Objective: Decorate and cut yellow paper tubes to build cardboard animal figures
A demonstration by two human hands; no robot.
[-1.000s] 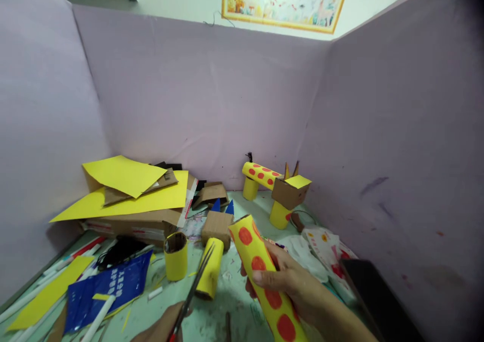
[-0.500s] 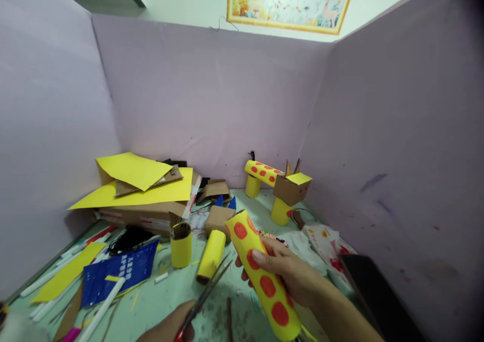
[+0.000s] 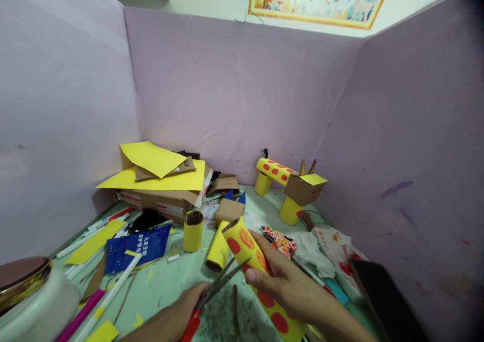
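One landmark: blue-eared box [image 3: 230, 211]
Left hand [image 3: 188, 301]: curled round scissors [image 3: 212, 291], blades spread, in front of box
Right hand [image 3: 280, 277]: wrapped around spotted tube [image 3: 265, 300], front-right of box

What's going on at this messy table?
Someone's left hand has a grip on red-handled scissors, opened slightly and pointing towards a yellow tube with red spots, which the right hand holds. Whether the scissors touch the tube is hard to tell. Further back on the table stand a spotted animal figure and a brown box with two pointed blue pieces on top.
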